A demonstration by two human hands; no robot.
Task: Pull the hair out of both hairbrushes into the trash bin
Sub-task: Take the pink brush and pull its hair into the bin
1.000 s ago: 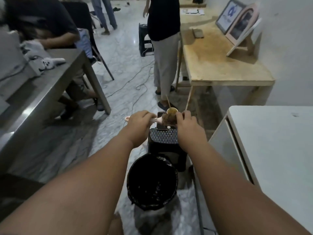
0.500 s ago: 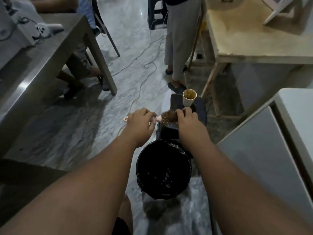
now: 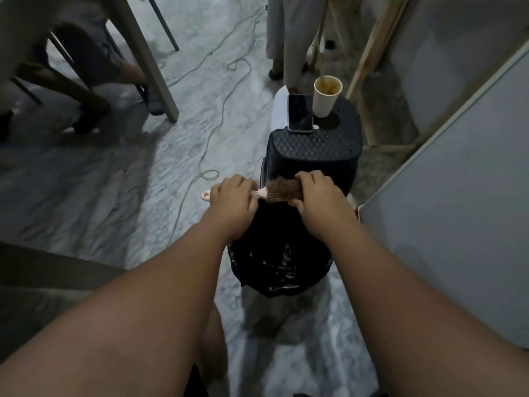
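Observation:
A pink hairbrush (image 3: 279, 191) with brown hair matted in its bristles is held level above the black-lined trash bin (image 3: 279, 270). My left hand (image 3: 233, 200) is closed around the pink handle, whose looped end sticks out to the left. My right hand (image 3: 319, 197) grips the far end of the brush head, fingers curled into the brown hair. Only one hairbrush is in sight.
Just beyond the bin stands a dark plastic stool (image 3: 313, 151) carrying a phone (image 3: 299, 113) and a paper cup (image 3: 326, 96). A grey cabinet (image 3: 458, 224) is close on the right. Cables (image 3: 211, 124) trail over the marble floor; a standing person's legs (image 3: 292, 38) and table legs are further back.
My view has tilted down and my hands with the brush have come back from over the stool to above the bin. Both grips are unchanged.

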